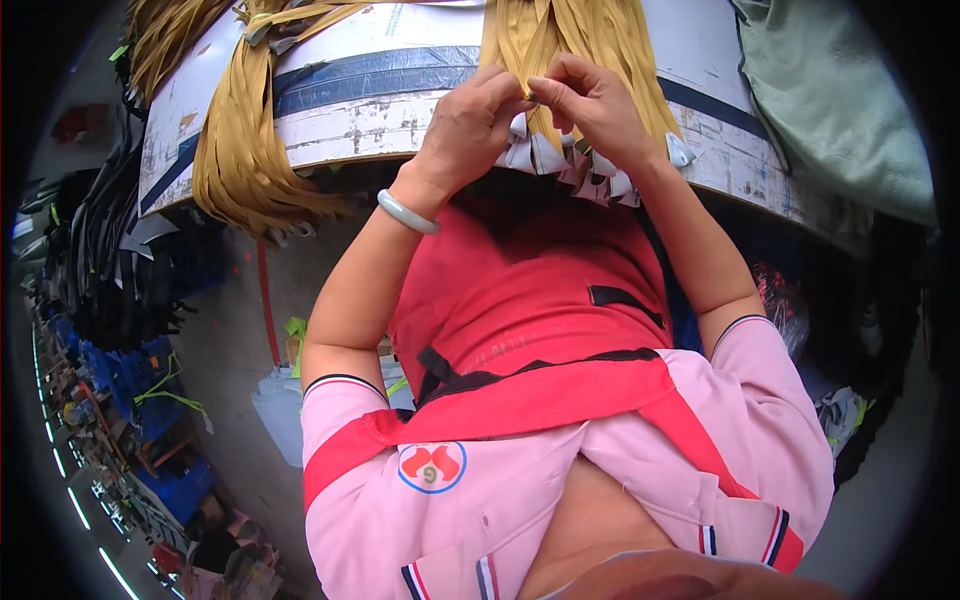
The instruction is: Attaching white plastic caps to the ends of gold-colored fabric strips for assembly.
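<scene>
Red apron (540,290) up close, then left hand (475,120) and right hand (598,112) nearly touching, both with fingers pinched narrow; can't tell what's between them. Tan straps (605,40) lie right underneath on the worktop (375,130), another bundle (238,140) hanging off leftward.

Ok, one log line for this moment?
left hand: over tan strips | right hand: close beside left | grip details: too small to tell | tan strips: on white work surface
</scene>
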A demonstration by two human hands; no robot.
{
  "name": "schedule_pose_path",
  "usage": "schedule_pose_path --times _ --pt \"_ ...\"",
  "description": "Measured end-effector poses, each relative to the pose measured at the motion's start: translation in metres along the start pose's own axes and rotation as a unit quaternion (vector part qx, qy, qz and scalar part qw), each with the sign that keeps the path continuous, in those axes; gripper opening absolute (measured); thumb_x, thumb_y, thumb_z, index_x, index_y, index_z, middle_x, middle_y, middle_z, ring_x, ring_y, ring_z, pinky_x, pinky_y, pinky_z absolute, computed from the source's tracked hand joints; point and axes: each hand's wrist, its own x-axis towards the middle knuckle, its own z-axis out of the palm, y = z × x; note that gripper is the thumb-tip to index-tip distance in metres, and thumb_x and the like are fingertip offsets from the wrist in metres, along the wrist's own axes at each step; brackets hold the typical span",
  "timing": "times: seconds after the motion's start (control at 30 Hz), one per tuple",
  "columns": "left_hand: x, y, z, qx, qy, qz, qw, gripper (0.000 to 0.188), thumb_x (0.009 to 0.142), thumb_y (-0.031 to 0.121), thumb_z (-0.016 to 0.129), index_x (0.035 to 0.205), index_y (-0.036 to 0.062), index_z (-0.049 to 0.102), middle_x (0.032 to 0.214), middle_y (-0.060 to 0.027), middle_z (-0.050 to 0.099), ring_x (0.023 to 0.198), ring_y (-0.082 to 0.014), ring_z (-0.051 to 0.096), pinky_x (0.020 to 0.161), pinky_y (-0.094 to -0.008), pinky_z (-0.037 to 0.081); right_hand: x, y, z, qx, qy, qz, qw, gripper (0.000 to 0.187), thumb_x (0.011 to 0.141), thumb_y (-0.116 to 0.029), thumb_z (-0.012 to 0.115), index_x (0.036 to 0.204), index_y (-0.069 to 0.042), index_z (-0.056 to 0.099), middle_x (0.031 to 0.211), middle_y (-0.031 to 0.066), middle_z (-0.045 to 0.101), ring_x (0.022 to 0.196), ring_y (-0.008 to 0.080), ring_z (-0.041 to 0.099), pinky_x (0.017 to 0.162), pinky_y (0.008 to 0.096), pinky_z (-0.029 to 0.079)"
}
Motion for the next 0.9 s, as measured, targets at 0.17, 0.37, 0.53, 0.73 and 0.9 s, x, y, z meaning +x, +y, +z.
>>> schedule_pose_path --times 0.17,0.37,0.53,0.73,0.9 --pt "0.001 -0.002 -0.003 0.005 0.045 -0.019 0.999 0.011 0.09 0.009 0.064 0.086 0.0018 0.056 0.08 -0.0143 0.058 0.07 -0.0349 0.059 0.06 -0.0398 0.047 -0.003 0.006 -0.021 0.001 -0.002 0.028 1.0 0.024 0.098 -0.026 0.062 0.084 -0.006 0.06 0.067 -0.0026 0.056 0.059 0.0039 0.054 0.055 0.0198 0.043" --pt "0.0 -0.076 -0.113 0.001 0.335 -0.141 0.931 0.022 0.096 0.007 0.06 0.117 -0.0002 0.058 0.097 -0.0079 0.066 0.083 -0.0139 0.066 0.071 -0.0249 0.056 -0.022 0.014 -0.066 -0.049 0.119 0.066 0.99 0.027 0.098 -0.03 0.062 0.084 -0.006 0.06 0.071 -0.0023 0.057 0.062 0.0056 0.053 0.058 0.0213 0.045" --pt "-0.011 -0.018 -0.052 0.046 -0.012 -0.028 0.998 0.008 0.086 0.002 0.065 0.094 0.0021 0.067 0.087 -0.0111 0.066 0.079 -0.0272 0.065 0.071 -0.033 0.052 -0.031 0.017 -0.055 -0.107 0.083 0.065 0.989 0.024 0.097 -0.026 0.063 0.089 -0.004 0.061 0.073 -0.0026 0.058 0.064 0.005 0.053 0.06 0.0211 0.046" --pt "-0.007 -0.008 -0.012 0.062 -0.077 -0.028 0.995 0.011 0.087 0.011 0.064 0.094 0.004 0.069 0.091 -0.012 0.065 0.086 -0.0322 0.063 0.077 -0.0401 0.051 -0.028 0.007 -0.05 -0.322 0.096 -0.033 0.941 0.018 0.095 -0.019 0.065 0.097 0.0 0.064 0.075 -0.0009 0.059 0.068 0.0055 0.055 0.063 0.0215 0.047" --pt "-0.005 -0.018 -0.011 0.11 -0.077 -0.039 0.99 0.014 0.084 0.01 0.066 0.097 0.0061 0.07 0.099 -0.0102 0.066 0.094 -0.032 0.062 0.084 -0.0408 0.049 -0.037 0.005 -0.045 -0.287 0.069 -0.015 0.955 0.021 0.093 -0.021 0.064 0.095 0.0 0.065 0.077 0.007 0.065 0.067 0.015 0.06 0.064 0.0284 0.048"
